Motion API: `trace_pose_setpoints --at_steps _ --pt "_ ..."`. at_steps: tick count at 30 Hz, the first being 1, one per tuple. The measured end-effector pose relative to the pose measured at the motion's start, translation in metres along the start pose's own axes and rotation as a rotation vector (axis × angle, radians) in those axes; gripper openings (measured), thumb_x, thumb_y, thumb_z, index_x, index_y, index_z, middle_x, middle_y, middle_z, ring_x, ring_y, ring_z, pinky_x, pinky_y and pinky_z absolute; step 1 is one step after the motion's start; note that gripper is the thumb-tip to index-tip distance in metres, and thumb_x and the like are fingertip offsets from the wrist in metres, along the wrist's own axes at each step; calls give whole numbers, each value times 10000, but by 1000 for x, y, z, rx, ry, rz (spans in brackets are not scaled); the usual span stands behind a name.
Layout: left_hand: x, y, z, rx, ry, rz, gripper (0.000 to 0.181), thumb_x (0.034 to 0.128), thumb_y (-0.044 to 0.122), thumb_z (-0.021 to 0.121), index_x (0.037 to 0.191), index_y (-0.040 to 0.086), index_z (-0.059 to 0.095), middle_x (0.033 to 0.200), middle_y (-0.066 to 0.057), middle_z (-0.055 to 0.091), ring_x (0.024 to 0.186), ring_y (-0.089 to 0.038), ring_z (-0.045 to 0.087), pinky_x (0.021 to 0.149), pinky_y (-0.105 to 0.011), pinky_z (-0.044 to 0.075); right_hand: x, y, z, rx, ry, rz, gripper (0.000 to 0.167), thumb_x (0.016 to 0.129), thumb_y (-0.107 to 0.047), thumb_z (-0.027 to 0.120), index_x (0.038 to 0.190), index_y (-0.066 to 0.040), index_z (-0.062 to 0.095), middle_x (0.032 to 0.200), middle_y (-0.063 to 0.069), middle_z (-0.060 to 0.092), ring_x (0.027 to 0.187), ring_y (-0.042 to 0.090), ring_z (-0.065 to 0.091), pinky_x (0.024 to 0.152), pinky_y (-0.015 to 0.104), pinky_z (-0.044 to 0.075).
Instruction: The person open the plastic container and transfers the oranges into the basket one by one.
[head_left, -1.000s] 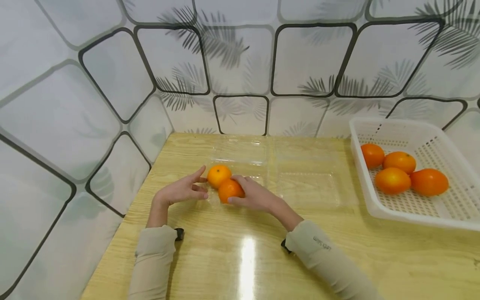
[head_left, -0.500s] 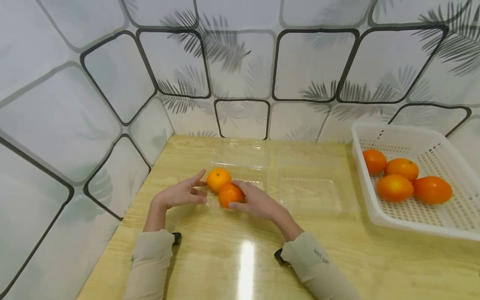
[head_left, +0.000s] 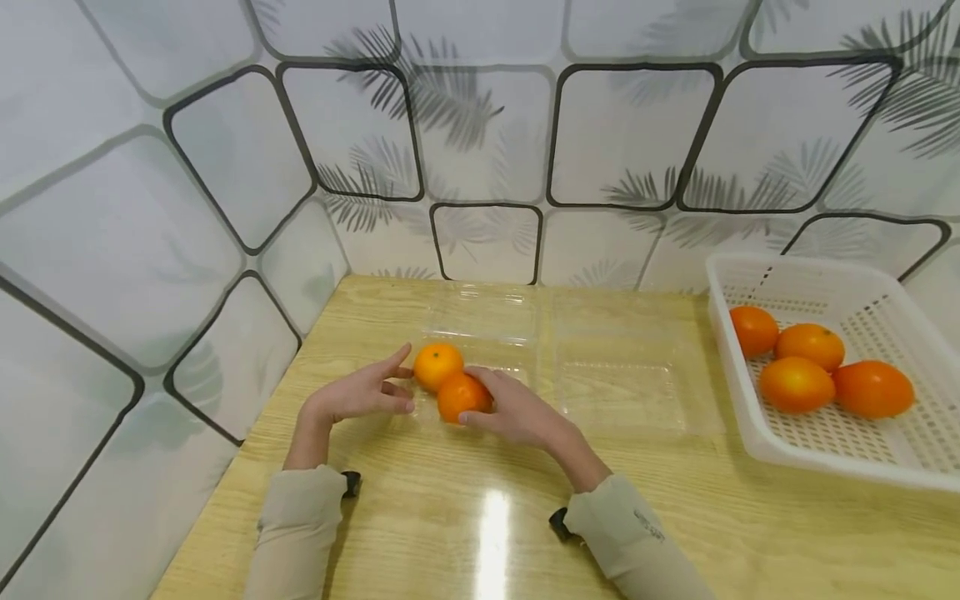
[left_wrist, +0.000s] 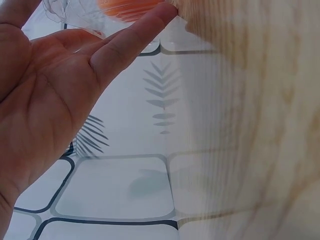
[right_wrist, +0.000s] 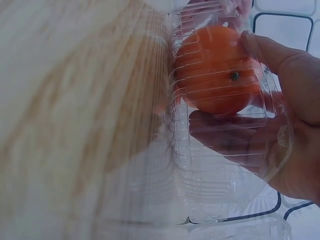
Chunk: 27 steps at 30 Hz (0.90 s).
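Observation:
Two oranges sit touching each other inside an open clear plastic clamshell box. The back orange lies to the left, and the front orange is nearer the person. My right hand reaches in from the right and grips the front orange between thumb and fingers; in the right wrist view that orange shows through the ribbed plastic wall. At the box's left side is my left hand, its fingers extended, holding nothing. Whether its fingertips touch the plastic I cannot tell.
A second clear clamshell box lies open to the right on the wooden table. Farther right stands a white perforated basket with several oranges. Patterned walls border the table at the back and left.
The head view has tilted slightly upward, so everything sits a little lower in it. Both hands and the two oranges keep nearly the same positions relative to the box.

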<state>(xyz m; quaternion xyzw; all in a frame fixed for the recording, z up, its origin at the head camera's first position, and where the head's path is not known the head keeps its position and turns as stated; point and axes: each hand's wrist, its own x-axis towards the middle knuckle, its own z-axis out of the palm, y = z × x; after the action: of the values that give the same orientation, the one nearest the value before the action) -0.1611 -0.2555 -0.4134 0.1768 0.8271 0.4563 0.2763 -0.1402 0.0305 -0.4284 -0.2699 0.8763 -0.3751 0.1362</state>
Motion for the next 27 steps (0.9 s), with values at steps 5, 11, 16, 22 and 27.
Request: trace_pose_setpoints --at_steps 5,11,16,22,27 --pt "-1 2 0 4 1 -7 982 942 143 685 1598 77 -42 1545 -289 316 1272 -386 539 1016 -477 468 -1 1 1 -9 13 -33 653 943 -335 679 1507 -143 412 1400 149 501 1119 239 560 949 421 484" --pt "0 0 1 12 1 1 978 945 158 684 1597 71 -40 1541 -301 314 1274 -397 537 1012 -478 473 -2 1 1 -46 1 -48 601 950 -303 654 1511 -250 446 1422 195 449 1081 268 576 919 435 492" --pt "1 -2 2 10 -1 1 974 950 156 677 1598 77 -46 1547 -298 308 1276 -396 534 1014 -477 471 -2 0 2 -61 -8 -42 600 950 -279 622 1518 -234 438 1438 221 430 1054 284 588 903 445 496" --pt "1 -2 2 14 2 -9 982 946 149 680 1598 86 -52 1547 -296 307 1273 -384 540 1011 -471 474 1 -2 6 -76 13 -8 609 935 -304 664 1499 -230 446 1397 212 473 1020 289 604 868 465 511" --pt "3 0 2 19 2 -4 988 944 150 683 1597 84 -56 1545 -300 307 1272 -387 538 1010 -466 476 2 -4 7 -74 29 34 644 919 -368 704 1497 -256 442 1351 188 498 1001 284 598 861 460 510"
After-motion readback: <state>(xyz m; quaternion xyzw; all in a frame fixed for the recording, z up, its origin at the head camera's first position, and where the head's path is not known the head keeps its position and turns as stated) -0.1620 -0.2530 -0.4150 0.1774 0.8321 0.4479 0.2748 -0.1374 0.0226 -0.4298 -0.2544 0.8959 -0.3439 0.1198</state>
